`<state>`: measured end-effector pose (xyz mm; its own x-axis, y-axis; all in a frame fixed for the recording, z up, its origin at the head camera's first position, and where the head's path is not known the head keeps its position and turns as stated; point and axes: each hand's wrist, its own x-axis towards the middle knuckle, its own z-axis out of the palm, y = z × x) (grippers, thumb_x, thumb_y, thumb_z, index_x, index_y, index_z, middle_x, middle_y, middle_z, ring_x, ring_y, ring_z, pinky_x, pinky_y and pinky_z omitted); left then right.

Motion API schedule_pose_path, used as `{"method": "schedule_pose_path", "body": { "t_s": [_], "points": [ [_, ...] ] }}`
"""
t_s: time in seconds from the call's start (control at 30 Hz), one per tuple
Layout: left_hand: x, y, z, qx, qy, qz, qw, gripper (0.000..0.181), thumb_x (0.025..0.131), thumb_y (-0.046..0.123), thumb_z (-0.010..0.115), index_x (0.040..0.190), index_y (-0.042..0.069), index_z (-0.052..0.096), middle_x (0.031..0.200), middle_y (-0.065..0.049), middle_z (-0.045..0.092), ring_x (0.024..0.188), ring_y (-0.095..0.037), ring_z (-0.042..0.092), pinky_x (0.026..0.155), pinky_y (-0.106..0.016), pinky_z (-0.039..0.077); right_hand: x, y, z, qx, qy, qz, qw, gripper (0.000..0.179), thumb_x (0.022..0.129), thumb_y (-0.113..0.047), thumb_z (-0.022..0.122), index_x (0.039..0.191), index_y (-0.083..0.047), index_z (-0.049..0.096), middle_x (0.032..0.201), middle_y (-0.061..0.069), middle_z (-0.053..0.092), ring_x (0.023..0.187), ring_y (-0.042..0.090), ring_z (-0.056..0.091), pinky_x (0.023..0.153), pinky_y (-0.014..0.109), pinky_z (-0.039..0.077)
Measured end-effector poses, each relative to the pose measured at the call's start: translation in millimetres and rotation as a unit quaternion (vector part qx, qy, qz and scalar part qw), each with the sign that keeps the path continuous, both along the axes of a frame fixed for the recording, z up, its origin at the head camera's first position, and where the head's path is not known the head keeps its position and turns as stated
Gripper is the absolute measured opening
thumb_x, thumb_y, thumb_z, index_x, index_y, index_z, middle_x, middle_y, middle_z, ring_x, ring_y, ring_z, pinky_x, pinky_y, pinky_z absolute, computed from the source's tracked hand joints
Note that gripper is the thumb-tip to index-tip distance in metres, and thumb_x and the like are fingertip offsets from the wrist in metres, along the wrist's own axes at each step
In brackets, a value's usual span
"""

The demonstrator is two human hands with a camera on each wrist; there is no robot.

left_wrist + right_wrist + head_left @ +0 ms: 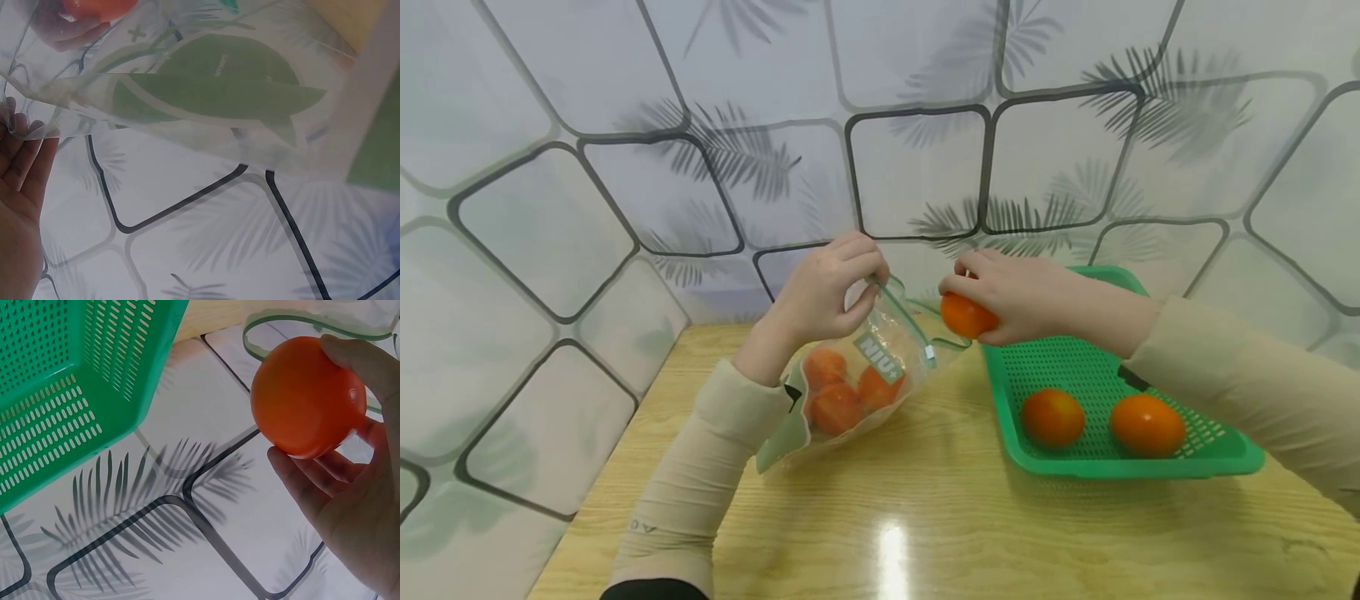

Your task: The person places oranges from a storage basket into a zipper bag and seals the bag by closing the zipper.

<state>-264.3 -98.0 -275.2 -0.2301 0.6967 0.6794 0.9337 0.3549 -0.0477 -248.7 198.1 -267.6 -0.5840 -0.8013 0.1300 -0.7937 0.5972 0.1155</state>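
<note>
My left hand [837, 287] pinches the rim of a clear zip bag [882, 357] with a green zip edge and white slider. The bag's mouth gapes toward the right, and several oranges [837, 408] lie inside its lower part. In the left wrist view, the fingertips grip the plastic at the left edge. My right hand [1026, 293] holds an orange [306, 397] between thumb and fingers, right at the bag's mouth. Beside it stands a green plastic basket [1011, 442], with two more oranges [1052, 418] [1147, 426] in its near end.
A light wooden table [865, 517] carries the bag at left centre and the basket at right. Behind it, and along its left side, rises a wall covering [917, 175] with leaf and rounded grid patterns. The right forearm passes over the basket.
</note>
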Motion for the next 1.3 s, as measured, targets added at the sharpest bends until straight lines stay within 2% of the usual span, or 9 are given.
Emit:
{"method": "schedule_pose_path", "body": {
  "t_s": [0.27, 0.57, 0.87, 1.3],
  "points": [
    [0.9, -0.9, 1.1, 0.004, -0.003, -0.004, 1.0, 0.014, 0.086, -0.002, 0.051, 0.089, 0.005, 0.063, 0.094, -0.01, 0.065, 0.09, -0.028, 0.058, 0.079, -0.041, 0.05, -2.7, -5, -3.6, -0.009, 0.006, 0.034, 0.9994, 0.063, 0.076, -0.021, 0.092, 0.13, -0.013, 0.059, 0.121, 0.014, 0.056, 0.108, 0.031, 0.058, 0.084, 0.045, 0.061],
    [2.1, -2.0, 1.0, -0.002, -0.004, 0.003, 1.0, 0.011, 0.088, -0.001, 0.055, 0.09, 0.006, 0.064, 0.095, -0.01, 0.066, 0.092, -0.028, 0.059, 0.08, -0.041, 0.05, -2.2, -10, -6.9, -0.002, 0.013, 0.044, 0.9989, 0.066, 0.077, -0.02, 0.092, 0.134, -0.011, 0.059, 0.123, 0.014, 0.057, 0.111, 0.032, 0.058, 0.088, 0.046, 0.061],
    [2.1, -2.4, 1.4, -0.006, -0.001, 0.003, 1.0, 0.011, 0.087, -0.003, 0.057, 0.09, 0.005, 0.064, 0.095, -0.009, 0.065, 0.093, -0.028, 0.06, 0.081, -0.041, 0.051, -3.5, -10, -15.8, 0.0, 0.039, 0.064, 0.9972, 0.066, 0.075, -0.022, 0.094, 0.131, -0.01, 0.06, 0.119, 0.014, 0.059, 0.104, 0.032, 0.06, 0.09, 0.046, 0.059],
    [2.5, -2.6, 1.9, -0.013, 0.005, 0.004, 0.9999, 0.011, 0.087, -0.003, 0.059, 0.091, 0.006, 0.064, 0.094, -0.009, 0.065, 0.091, -0.028, 0.059, 0.08, -0.041, 0.051, -3.2, -14, -20.9, -0.025, 0.0, 0.068, 0.9974, 0.067, 0.076, -0.02, 0.095, 0.133, -0.01, 0.061, 0.122, 0.013, 0.061, 0.109, 0.031, 0.059, 0.091, 0.043, 0.057]
  ]
}}
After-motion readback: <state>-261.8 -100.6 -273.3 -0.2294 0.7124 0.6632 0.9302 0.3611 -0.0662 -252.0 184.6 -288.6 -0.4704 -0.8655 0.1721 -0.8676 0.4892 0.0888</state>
